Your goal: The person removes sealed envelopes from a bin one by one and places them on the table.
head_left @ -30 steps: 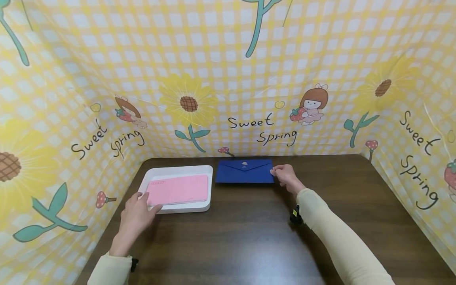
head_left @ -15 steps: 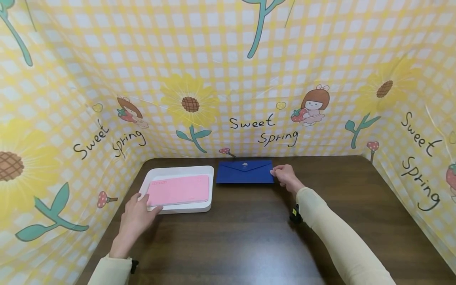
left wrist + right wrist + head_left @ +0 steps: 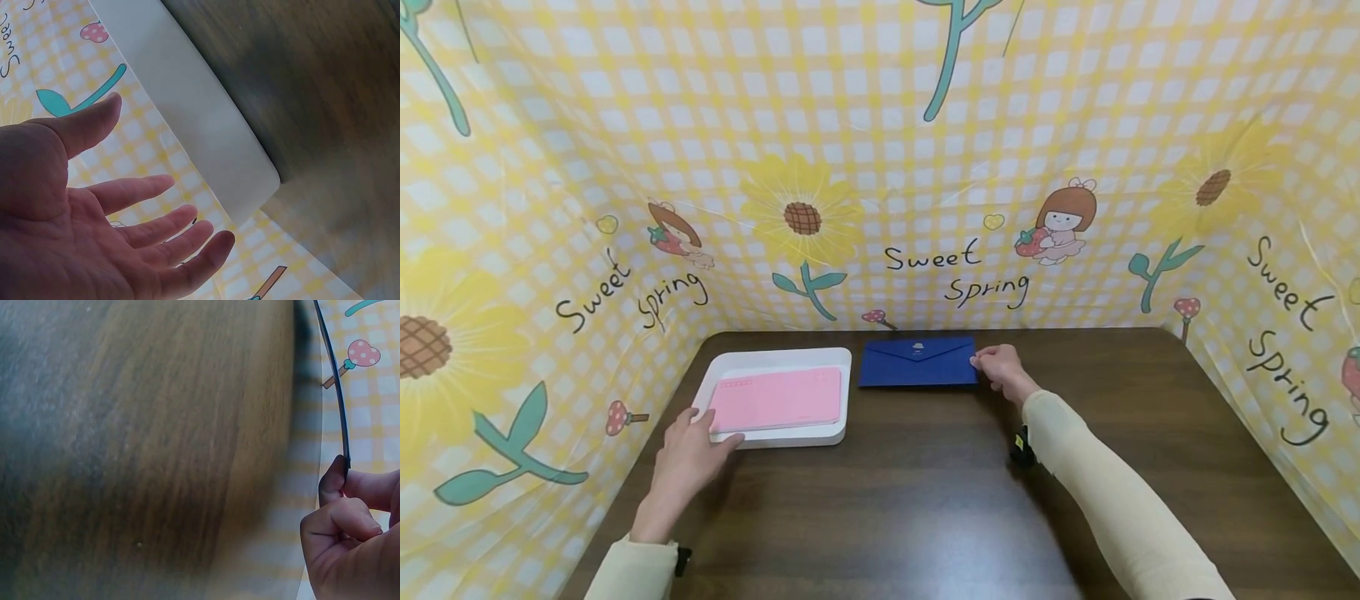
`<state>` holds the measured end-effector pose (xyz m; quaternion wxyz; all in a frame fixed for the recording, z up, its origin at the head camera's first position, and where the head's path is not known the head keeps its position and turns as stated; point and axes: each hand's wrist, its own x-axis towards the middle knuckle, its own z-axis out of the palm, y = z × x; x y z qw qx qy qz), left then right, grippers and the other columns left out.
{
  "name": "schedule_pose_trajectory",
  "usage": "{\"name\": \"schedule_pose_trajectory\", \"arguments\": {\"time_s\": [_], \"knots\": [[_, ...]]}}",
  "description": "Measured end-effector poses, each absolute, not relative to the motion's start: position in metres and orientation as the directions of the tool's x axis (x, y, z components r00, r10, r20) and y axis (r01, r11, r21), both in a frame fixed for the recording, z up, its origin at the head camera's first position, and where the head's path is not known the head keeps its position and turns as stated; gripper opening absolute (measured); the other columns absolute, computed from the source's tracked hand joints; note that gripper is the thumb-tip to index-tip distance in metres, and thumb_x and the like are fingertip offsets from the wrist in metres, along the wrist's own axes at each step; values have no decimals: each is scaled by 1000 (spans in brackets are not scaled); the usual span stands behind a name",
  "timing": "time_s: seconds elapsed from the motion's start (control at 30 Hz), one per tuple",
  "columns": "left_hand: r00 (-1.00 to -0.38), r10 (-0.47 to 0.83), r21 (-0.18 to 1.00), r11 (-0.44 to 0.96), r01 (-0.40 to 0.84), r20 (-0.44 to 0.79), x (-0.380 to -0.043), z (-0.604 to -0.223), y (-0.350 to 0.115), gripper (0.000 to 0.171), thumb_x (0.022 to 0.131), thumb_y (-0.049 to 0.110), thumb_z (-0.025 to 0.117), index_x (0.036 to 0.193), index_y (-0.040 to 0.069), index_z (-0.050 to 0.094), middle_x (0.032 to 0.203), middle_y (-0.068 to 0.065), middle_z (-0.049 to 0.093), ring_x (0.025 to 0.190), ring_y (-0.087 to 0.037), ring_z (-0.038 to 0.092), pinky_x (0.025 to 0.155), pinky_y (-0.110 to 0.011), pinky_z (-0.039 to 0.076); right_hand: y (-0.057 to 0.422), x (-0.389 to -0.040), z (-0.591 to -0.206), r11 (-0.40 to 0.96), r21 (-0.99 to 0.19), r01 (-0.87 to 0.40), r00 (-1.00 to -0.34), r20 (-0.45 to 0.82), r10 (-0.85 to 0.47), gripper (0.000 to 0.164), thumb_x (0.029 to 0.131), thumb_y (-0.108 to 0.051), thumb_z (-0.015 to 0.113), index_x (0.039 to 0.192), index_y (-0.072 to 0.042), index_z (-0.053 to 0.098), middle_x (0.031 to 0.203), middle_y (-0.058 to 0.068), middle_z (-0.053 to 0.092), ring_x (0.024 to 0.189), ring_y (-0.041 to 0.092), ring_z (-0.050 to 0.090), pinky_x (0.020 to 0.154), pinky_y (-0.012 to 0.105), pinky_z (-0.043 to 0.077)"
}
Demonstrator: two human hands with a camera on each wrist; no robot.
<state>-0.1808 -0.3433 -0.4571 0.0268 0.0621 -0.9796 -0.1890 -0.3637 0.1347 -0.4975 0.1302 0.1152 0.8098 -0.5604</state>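
My right hand (image 3: 1004, 372) pinches a blue envelope (image 3: 895, 371) by its right edge, between thumb and fingers. The envelope's pointed flap faces up and bears a small pale emblem. In the right wrist view the envelope (image 3: 340, 403) is seen edge-on, a thin dark line running up from my fingertips. My left hand (image 3: 688, 454) is at the near left corner of a white tray (image 3: 775, 439), fingers spread and loosely bent. The left wrist view has the palm up beside the tray wall (image 3: 200, 125); whether it touches I cannot tell. Pink envelope-like sheets (image 3: 775, 400) lie in the tray.
The dark wooden table (image 3: 895, 500) has rounded far corners. Yellow checked cloth (image 3: 895, 167) with printed flowers and lettering hangs close behind it and along both sides. The tray stands at the far left, just left of the blue envelope.
The blue envelope has shifted very slightly to the right, still pinched by my right hand. My left hand keeps its place at the tray's corner.
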Motion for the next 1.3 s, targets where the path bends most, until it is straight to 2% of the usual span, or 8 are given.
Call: {"name": "schedule_pose_trajectory", "arguments": {"time_s": [0.3,0.57,0.7,0.9,1.17,1.3], "knots": [[-990,-138,369,921,-124,12,-180,-461,-344,72,99,34,72,143,-19,48,148,-47,33,134,-67,33,94,-81,38,135,-362,-498,359,-874,328,-940,-340,30,25,107,-14,61,125,2,68,81,3,50,57,13,35,55,27,34],[-989,-146,363,921,-143,-19,-180,-461,-343,75,100,37,71,145,-17,46,150,-47,30,136,-67,29,95,-83,34,134,-365,-500,393,-856,335,-938,-343,52,29,106,-15,63,129,2,68,94,7,57,64,17,43,60,30,41],[-986,-154,353,921,-167,-65,-180,-463,-345,81,101,43,67,150,-16,42,152,-46,25,138,-66,24,97,-85,29,133,-370,-503,422,-838,347,-933,-352,69,28,105,-15,65,127,2,69,96,8,59,68,19,48,62,32,43],[-984,-157,339,924,-178,-90,-182,-468,-347,84,102,48,64,151,-16,40,154,-46,22,140,-65,21,98,-85,28,133,-373,-508,436,-834,339,-935,-349,59,29,105,-15,65,129,1,69,99,9,62,66,19,45,59,31,42],[-980,-163,334,923,-191,-110,-182,-464,-346,85,103,49,62,151,-17,39,154,-46,20,140,-65,19,99,-85,26,131,-367,-504,455,-835,308,-945,-325,43,30,105,-16,64,128,2,68,104,10,63,78,22,51,64,32,45],[-979,-166,335,922,-196,-116,-182,-462,-346,85,103,49,62,151,-17,39,154,-46,21,140,-65,20,99,-85,26,130,-368,-504,475,-831,291,-950,-308,43,29,105,-16,65,126,3,69,98,10,63,74,21,51,63,33,45]]}}
